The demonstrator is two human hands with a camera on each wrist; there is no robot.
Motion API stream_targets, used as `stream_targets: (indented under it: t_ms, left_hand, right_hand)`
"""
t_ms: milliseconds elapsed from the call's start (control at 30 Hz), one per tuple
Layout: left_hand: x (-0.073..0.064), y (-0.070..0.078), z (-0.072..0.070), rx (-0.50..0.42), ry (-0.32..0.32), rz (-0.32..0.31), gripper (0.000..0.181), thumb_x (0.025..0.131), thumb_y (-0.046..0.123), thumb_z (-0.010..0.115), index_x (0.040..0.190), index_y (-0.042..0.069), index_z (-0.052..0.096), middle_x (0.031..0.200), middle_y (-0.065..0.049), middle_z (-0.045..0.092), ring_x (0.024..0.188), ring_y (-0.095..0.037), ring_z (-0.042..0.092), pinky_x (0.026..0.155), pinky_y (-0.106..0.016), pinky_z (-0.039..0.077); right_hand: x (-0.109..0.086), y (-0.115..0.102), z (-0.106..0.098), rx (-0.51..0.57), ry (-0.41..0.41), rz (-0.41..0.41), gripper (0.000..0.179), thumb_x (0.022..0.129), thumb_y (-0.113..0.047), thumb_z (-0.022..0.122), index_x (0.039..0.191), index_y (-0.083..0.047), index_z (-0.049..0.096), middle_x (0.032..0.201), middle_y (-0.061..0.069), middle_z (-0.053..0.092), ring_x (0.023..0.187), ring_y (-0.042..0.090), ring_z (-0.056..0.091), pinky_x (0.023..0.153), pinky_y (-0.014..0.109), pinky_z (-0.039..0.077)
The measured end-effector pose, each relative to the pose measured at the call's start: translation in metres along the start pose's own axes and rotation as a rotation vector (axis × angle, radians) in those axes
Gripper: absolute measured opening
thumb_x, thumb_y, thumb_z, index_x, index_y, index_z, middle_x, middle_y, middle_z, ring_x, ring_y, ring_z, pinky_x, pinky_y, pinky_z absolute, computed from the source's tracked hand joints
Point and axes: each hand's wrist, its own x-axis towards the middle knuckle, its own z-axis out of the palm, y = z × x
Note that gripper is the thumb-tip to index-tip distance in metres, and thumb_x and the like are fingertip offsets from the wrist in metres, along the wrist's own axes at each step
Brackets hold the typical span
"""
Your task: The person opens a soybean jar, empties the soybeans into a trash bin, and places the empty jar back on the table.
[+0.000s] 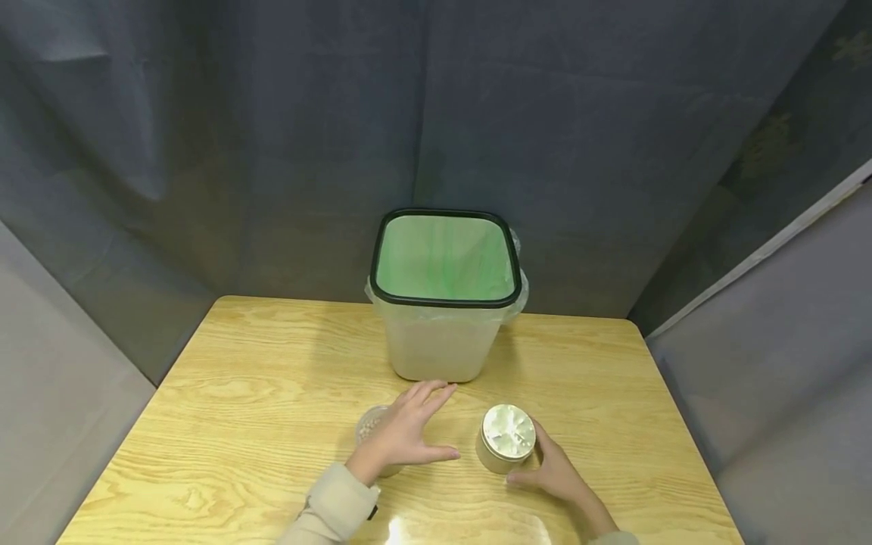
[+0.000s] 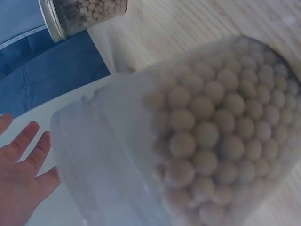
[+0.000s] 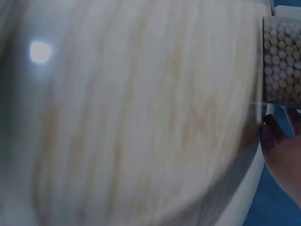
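Observation:
My left hand reaches over the table with fingers spread and thumb apart, holding nothing. Beneath it, partly hidden, stands a clear jar of round beige beads; it fills much of the left wrist view, where the bead-filled jar shows close up and the left hand lies beyond its rim. A second bead jar has a shiny metallic lid. My right hand is at that jar's right side, thumb near its base, fingers loosely bent beside the wall. In the right wrist view, this hand sits right by the bead jar.
A pale bin with a black rim and a greenish plastic liner stands at the table's back edge, behind both jars. The wooden table has grey curtains behind it and pale panels at its sides.

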Motion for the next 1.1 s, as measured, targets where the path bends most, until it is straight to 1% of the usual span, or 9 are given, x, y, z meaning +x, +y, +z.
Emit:
stream_targets:
  t_ms: [133,200,267,400,600,700,900,967,1100]
  left_hand:
    - [0.003,0.002,0.004,0.000,-0.031,-0.019,0.093,0.070,0.062,0.065,0.144,0.017,0.029,0.137,-0.006,0.038,0.124,-0.024,0.036,0.098,-0.047,0.034]
    - [0.004,0.003,0.006,-0.005,-0.038,-0.018,0.093,0.070,0.061,0.065,0.143,0.016,0.029,0.137,-0.006,0.039,0.124,-0.024,0.037,0.098,-0.047,0.034]
    - [0.006,0.003,0.009,-0.005,-0.045,-0.015,0.092,0.071,0.061,0.065,0.143,0.016,0.030,0.137,-0.006,0.039,0.124,-0.023,0.037,0.098,-0.045,0.034]
    - [0.010,0.004,0.014,-0.006,-0.044,-0.001,0.091,0.071,0.061,0.065,0.142,0.015,0.031,0.137,-0.006,0.039,0.123,-0.021,0.038,0.098,-0.043,0.035]
    - [0.014,0.008,0.017,-0.037,-0.037,-0.010,0.089,0.072,0.058,0.066,0.141,0.013,0.033,0.135,-0.008,0.041,0.122,-0.023,0.039,0.096,-0.044,0.037]
    - [0.017,0.009,0.018,-0.101,-0.046,-0.035,0.085,0.075,0.055,0.065,0.142,0.013,0.033,0.136,-0.007,0.040,0.122,-0.023,0.039,0.095,-0.044,0.038]
    - [0.026,0.010,0.024,-0.317,-0.049,-0.097,0.078,0.077,0.043,0.069,0.140,0.014,0.035,0.136,-0.006,0.040,0.123,-0.023,0.039,0.097,-0.043,0.037]
    - [0.030,0.011,0.025,-0.364,-0.041,-0.098,0.078,0.076,0.041,0.071,0.140,0.014,0.037,0.137,-0.007,0.040,0.123,-0.024,0.040,0.097,-0.044,0.036]
    - [0.037,0.013,0.025,-0.405,-0.034,-0.082,0.079,0.074,0.039,0.073,0.140,0.014,0.037,0.138,-0.009,0.039,0.123,-0.025,0.039,0.097,-0.046,0.035]
  right_hand:
    - [0.003,0.001,0.007,-0.008,0.030,-0.004,0.110,0.054,-0.016,0.087,0.142,-0.004,0.021,0.141,0.021,0.031,0.131,0.039,0.020,0.106,0.037,0.017]
    - [0.004,0.001,0.010,-0.019,0.063,0.020,0.109,0.054,-0.018,0.088,0.141,-0.005,0.024,0.138,0.021,0.036,0.128,0.040,0.027,0.104,0.051,0.016]
    - [0.006,0.000,0.012,-0.015,0.086,0.047,0.106,0.053,-0.018,0.088,0.139,-0.007,0.027,0.134,0.019,0.041,0.125,0.040,0.033,0.101,0.057,0.018]
    - [0.008,-0.002,0.015,-0.002,0.120,0.072,0.100,0.053,-0.017,0.088,0.135,-0.013,0.033,0.130,0.014,0.047,0.120,0.037,0.040,0.100,0.058,0.022]
    - [0.006,-0.005,0.015,0.000,0.136,0.049,0.098,0.054,-0.018,0.088,0.135,-0.013,0.034,0.128,0.012,0.048,0.117,0.035,0.043,0.098,0.060,0.025]
    - [0.002,-0.018,0.012,0.001,0.137,0.042,0.094,0.056,-0.015,0.087,0.135,-0.010,0.035,0.127,0.014,0.048,0.115,0.037,0.043,0.096,0.061,0.027]
    - [0.000,-0.041,0.005,-0.044,0.137,0.037,0.091,0.056,-0.014,0.086,0.133,-0.008,0.037,0.125,0.013,0.050,0.113,0.034,0.046,0.094,0.057,0.033]
    - [0.001,-0.042,0.002,-0.067,0.133,0.019,0.093,0.056,-0.018,0.087,0.133,-0.011,0.037,0.126,0.011,0.050,0.114,0.032,0.046,0.094,0.057,0.032]
    - [0.002,-0.054,-0.005,-0.140,0.114,-0.068,0.091,0.058,-0.022,0.086,0.132,-0.006,0.036,0.124,0.014,0.051,0.110,0.035,0.049,0.089,0.058,0.037]
